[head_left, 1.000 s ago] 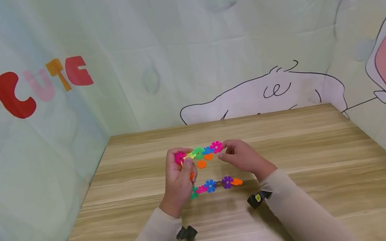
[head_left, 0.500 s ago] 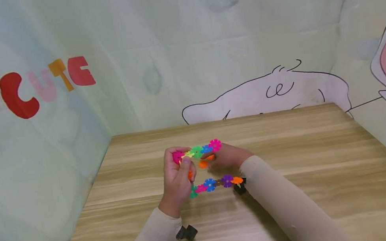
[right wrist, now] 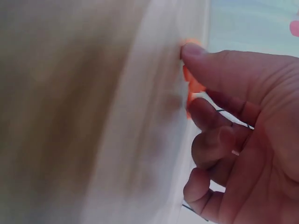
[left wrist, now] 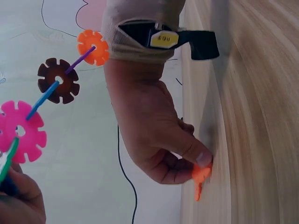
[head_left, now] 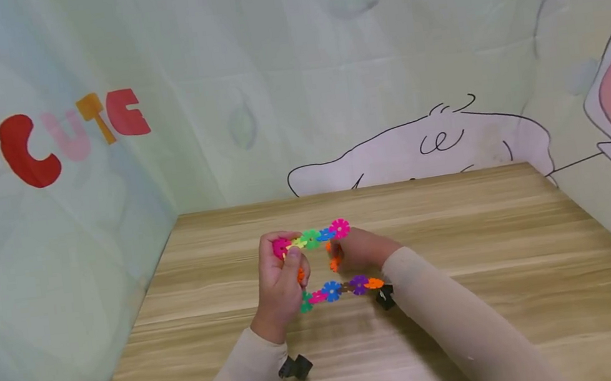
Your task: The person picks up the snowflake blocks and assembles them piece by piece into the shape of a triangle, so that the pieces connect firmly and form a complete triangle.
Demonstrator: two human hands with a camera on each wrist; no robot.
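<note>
My left hand holds a string of joined flower-shaped plastic discs, with the thumb over its left end. The upper row runs through a green disc to a pink disc. A lower row has a blue disc and a purple disc, ending in an orange one. Brown and pink discs of it show in the left wrist view. Behind the upper row, my right hand pinches orange flower discs between thumb and fingers, low by the table. The fingers partly cover them in the right wrist view.
Everything is above a wood-grain table. A printed curtain hangs behind and at the sides. Black wrist cameras sit on both sleeves.
My right hand has left the upper row's pink end and moved down and left to the loose orange discs. It now pinches them, and they are tipped up. The left hand stays nearly still.
</note>
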